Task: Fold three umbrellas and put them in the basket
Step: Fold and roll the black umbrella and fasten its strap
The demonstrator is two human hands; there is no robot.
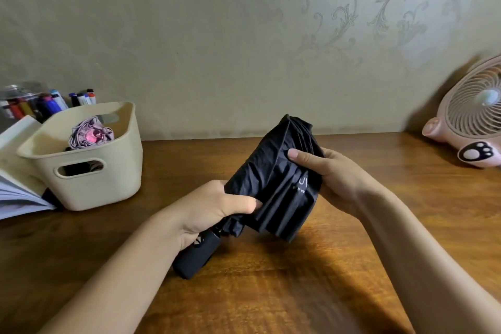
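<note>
Above table (pixel 271 293), black umbrella (pixel 273 187) between both hands

Dim, warm indoor light. A soft sheen lies on the brown wooden desk (pixel 271 279) just below the left grip (pixel 217 206) and right grip (pixel 333 171), and a blurred forearm shadow darkens the wood beneath the right grip. The black fabric folding umbrella (pixel 271 184) between the grips loses fold detail. Far right of them, the pink plastic fan (pixel 466 116) looks stretched and soft.
</note>
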